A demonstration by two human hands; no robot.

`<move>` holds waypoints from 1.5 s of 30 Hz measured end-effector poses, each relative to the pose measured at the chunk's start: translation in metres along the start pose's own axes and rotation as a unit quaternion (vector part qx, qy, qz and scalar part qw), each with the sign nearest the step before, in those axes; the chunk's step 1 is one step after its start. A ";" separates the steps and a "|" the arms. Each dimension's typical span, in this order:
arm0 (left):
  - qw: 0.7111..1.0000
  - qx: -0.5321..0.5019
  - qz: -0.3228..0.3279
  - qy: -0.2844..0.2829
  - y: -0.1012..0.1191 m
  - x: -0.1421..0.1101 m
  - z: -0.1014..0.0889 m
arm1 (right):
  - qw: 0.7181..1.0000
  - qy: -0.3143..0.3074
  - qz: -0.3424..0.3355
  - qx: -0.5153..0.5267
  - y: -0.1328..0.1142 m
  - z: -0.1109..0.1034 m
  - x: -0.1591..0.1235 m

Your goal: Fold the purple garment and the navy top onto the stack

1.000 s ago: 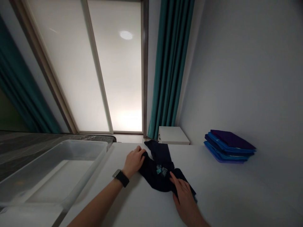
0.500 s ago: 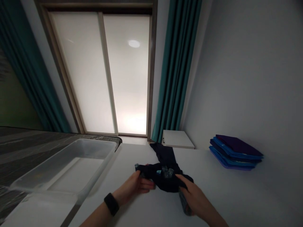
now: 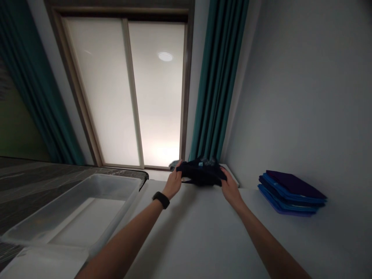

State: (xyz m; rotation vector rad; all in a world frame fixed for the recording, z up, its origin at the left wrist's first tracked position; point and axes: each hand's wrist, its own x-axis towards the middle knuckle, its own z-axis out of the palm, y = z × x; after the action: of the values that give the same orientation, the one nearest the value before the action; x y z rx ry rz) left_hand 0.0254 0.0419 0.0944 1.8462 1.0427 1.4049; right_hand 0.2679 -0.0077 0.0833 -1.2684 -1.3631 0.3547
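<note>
A dark navy fabric garment (image 3: 200, 173) is clamped at both ends by the left hand (image 3: 173, 181) and right hand (image 3: 231, 188), hands apart, at the far edge of a white table (image 3: 188, 232). Contact with the table cannot be told. A clear plastic bin (image 3: 116, 179) is seen left of the hands. A stack of folded blue and purple cloth (image 3: 290, 195) lies on the table to the right, well apart.

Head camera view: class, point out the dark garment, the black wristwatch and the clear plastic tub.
Dark garment (image 3: 200, 173): head view, on its middle, between the hands.
Black wristwatch (image 3: 161, 200): head view, on its strap and case.
Clear plastic tub (image 3: 128, 204): head view, on the rim nearest the hands.
</note>
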 end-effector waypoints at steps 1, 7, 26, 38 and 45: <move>0.999 0.024 0.041 0.015 0.004 0.008 -0.004 | 0.998 0.014 -0.057 -0.034 0.000 -0.003 0.010; 0.986 0.166 -0.017 -0.030 -0.008 -0.001 -0.027 | 0.974 -0.023 -0.097 -0.205 0.019 -0.020 0.009; 0.884 0.429 -0.002 -0.186 -0.056 -0.110 -0.044 | 0.919 -0.239 -0.044 -0.309 0.060 -0.020 -0.083; 0.822 0.522 0.129 -0.191 -0.044 -0.125 -0.039 | 0.864 -0.186 -0.173 -0.434 0.076 -0.015 -0.119; 0.829 0.411 0.244 -0.289 -0.040 -0.133 -0.055 | 0.855 -0.189 -0.222 -0.429 0.064 -0.033 -0.135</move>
State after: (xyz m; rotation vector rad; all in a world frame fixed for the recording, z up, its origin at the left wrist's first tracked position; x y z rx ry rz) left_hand -0.0549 -0.0509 0.0095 3.0795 0.9369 0.4810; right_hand 0.2884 -0.1093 -0.0289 -1.5641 -2.2361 -0.4146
